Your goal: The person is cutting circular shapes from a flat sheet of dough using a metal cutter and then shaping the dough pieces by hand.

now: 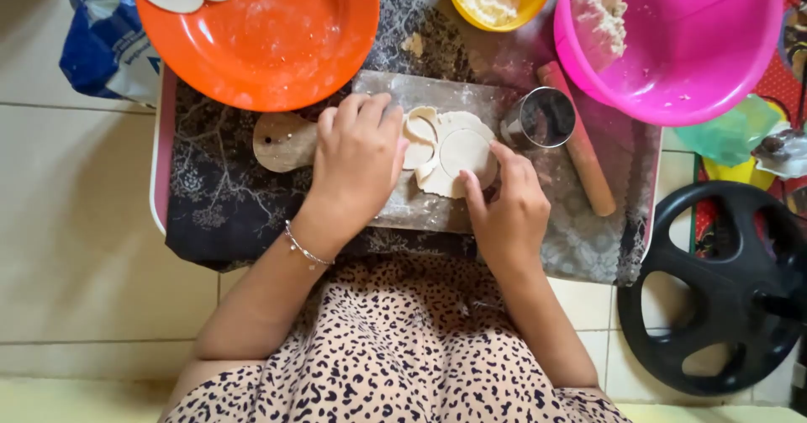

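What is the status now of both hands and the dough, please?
Left hand flat on rolled dough. Right hand fingers at cut dough circle. Metal ring cutter and rolling pin lie beside.

Both hands on cut dough — wooden board, metal cutter beside

Blue-white bag top left, prob. flour pkg, partly cut off.

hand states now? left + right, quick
Left hand: open, palm down, pressing on the rolled dough.
Right hand: fingertips pinching the edge of the cut dough circle; not closed around anything.
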